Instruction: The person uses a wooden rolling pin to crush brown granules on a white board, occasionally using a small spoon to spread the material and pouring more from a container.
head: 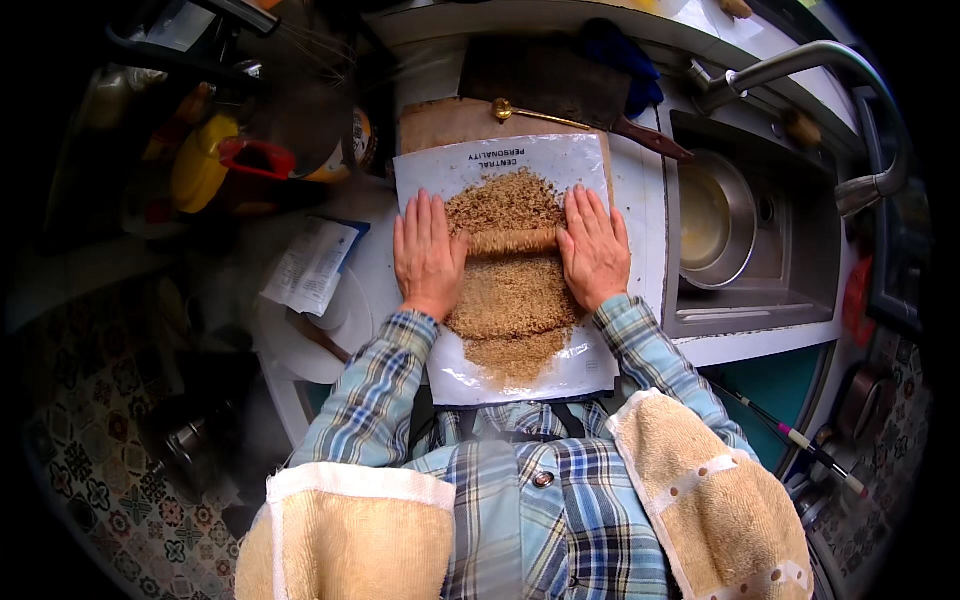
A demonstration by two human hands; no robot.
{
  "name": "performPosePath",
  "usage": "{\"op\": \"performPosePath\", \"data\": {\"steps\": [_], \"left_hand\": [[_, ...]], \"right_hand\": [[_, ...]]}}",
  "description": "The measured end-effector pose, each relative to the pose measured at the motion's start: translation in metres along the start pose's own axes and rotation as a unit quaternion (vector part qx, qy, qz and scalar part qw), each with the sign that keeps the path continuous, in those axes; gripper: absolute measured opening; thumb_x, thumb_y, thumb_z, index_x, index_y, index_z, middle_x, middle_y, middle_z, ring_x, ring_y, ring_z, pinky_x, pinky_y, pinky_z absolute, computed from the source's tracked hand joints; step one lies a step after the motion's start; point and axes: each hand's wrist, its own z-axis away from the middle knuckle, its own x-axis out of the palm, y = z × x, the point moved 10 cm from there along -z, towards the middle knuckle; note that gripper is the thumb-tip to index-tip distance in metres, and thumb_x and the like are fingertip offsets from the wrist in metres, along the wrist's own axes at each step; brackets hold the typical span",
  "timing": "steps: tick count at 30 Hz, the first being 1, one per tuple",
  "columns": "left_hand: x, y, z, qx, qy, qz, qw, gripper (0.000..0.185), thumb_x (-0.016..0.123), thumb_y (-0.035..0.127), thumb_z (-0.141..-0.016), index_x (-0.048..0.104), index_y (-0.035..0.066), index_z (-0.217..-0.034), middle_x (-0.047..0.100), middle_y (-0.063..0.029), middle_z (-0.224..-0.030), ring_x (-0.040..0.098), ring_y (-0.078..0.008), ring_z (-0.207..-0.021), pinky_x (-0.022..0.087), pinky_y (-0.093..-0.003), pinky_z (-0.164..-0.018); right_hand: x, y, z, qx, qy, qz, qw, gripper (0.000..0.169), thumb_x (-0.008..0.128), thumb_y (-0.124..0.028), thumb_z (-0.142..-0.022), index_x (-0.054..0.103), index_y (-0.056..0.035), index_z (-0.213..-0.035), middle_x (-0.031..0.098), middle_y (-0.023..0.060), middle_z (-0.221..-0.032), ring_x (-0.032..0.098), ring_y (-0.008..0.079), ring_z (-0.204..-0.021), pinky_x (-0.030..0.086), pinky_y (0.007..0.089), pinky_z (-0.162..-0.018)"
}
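Between my hands, a light brown cylinder like a rolling pin [514, 241] lies across a spread of coarse brown crushed seeds or nuts [517, 289]. The pieces are darker and coarser beyond it, finer and paler on my side. My left hand [429, 251] is flat over its left end, fingers stretched forward. Over the right end lies my right hand [596, 247], likewise flat with fingers extended; both ends are hidden. Beneath is a white plastic bag [450, 375] bearing printed writing. It rests partly on a wooden board [431, 124].
A gold-coloured long-handled spoon [544, 118] lies beyond the bag, beside a large cleaver [555, 82]. At right, a metal bowl [739, 225] with cloudy liquid stands in the sink [806, 277] under a faucet [795, 60]. At left, a white packet [311, 266] rests near a round white plate [281, 337].
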Motion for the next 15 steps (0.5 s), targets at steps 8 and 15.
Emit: {"op": "performPosePath", "data": {"steps": [8,15], "left_hand": [[0.005,0.001,-0.033,0.009,-0.004,-0.021,1.000,0.052,0.042,0.028,-0.094,0.035,0.001,-0.138,0.033,-0.0179,-0.144,0.030,-0.0326,-0.133,0.020,-0.0441,-0.111],[0.003,-0.012,-0.090,0.016,0.056,-0.006,0.998,0.049,0.040,0.030,-0.095,0.039,0.000,-0.134,0.036,-0.0199,-0.140,0.031,-0.0358,-0.132,0.023,-0.0442,-0.109]], "right_hand": [[-0.005,0.006,-0.036,-0.027,0.016,0.015,0.999,0.047,0.041,-0.031,-0.094,0.041,-0.0105,-0.137,0.041,0.0042,-0.141,0.032,0.0190,-0.134,0.022,0.0411,-0.110],[-0.004,0.012,-0.102,-0.035,0.050,0.031,0.998,0.049,0.035,-0.034,-0.095,0.036,-0.0142,-0.140,0.035,0.0015,-0.146,0.028,0.0155,-0.136,0.018,0.0419,-0.112]]}}
